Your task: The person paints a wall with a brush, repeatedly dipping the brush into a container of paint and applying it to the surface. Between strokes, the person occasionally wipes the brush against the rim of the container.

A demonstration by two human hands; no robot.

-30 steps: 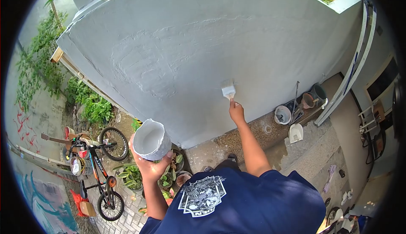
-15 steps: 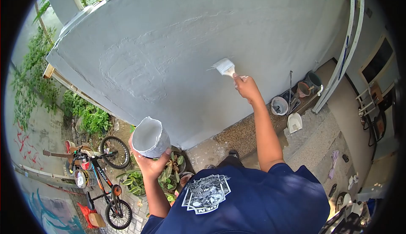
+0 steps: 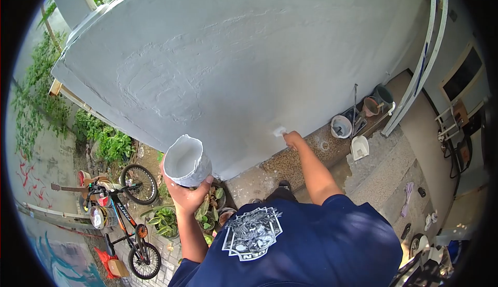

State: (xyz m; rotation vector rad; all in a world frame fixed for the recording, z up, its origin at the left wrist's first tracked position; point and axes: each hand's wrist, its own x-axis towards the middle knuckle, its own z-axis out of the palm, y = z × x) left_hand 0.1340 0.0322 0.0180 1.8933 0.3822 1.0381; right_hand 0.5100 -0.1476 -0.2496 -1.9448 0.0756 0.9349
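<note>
My left hand (image 3: 188,196) is wrapped round a white, paint-smeared cup (image 3: 184,158) with a ragged rim, held upright with its opening toward me. Pale material coats the inside of the cup. My right hand (image 3: 293,140) grips the handle of a white paintbrush (image 3: 279,131), whose bristles lie against the lower part of the grey wall (image 3: 233,95), near its base. The brush looks slightly blurred. Rough, raised patches show on the wall's left half.
A bicycle (image 3: 129,219) stands at the lower left, near potted plants (image 3: 163,221). Along the wall's base at right are a white bucket (image 3: 341,127), other pots and a white dustpan (image 3: 359,148). Metal rails (image 3: 423,61) rise at the right.
My right hand and the brush have moved down the wall, from its middle to near its base. The cup in my left hand has shifted slightly up in view.
</note>
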